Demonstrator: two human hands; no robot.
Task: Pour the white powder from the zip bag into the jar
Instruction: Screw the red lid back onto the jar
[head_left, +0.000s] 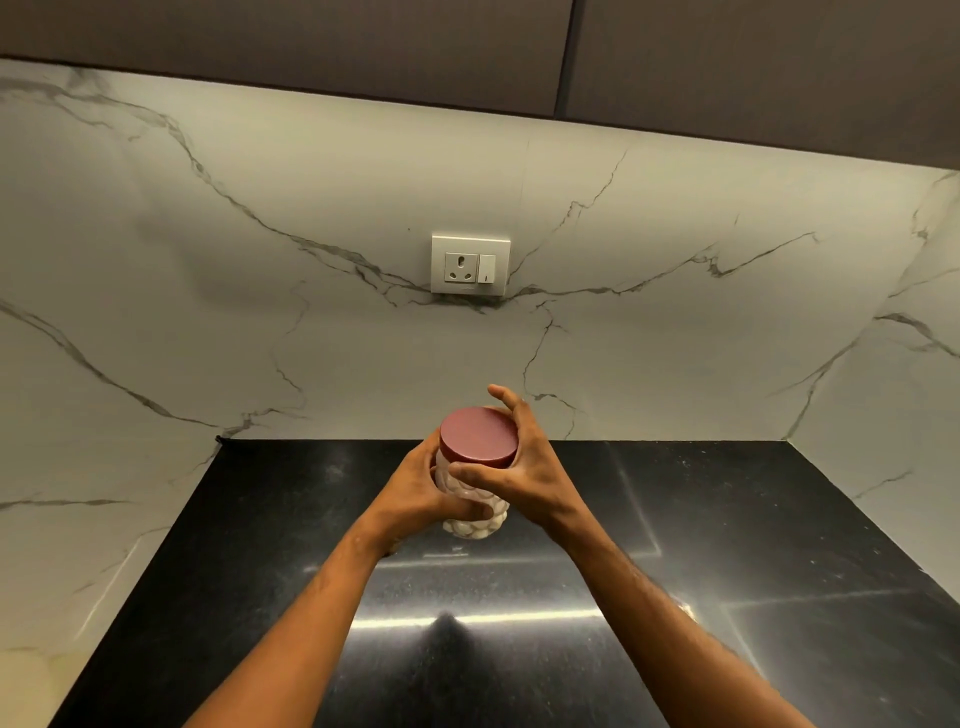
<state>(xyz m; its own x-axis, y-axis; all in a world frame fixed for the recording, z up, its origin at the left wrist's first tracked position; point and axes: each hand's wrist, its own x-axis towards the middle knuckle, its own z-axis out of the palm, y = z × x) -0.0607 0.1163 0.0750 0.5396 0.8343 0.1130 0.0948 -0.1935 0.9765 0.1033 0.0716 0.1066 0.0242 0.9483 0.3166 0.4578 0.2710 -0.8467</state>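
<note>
Just in front of the wall socket (470, 265), my left hand (415, 488) gripped the jar (475, 512) while my right hand (511, 462) loosely cupped its red lid (479, 435); I feared a slipping twist might tip it.

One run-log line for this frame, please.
left hand: grips jar body | right hand: around red lid | lid: on | jar: over black counter | zip bag: not in view

Dim, warm light from above; bright streaks of glare on the glossy black surface (675, 545); wide-angle bending at edges; focus sharp.
</note>
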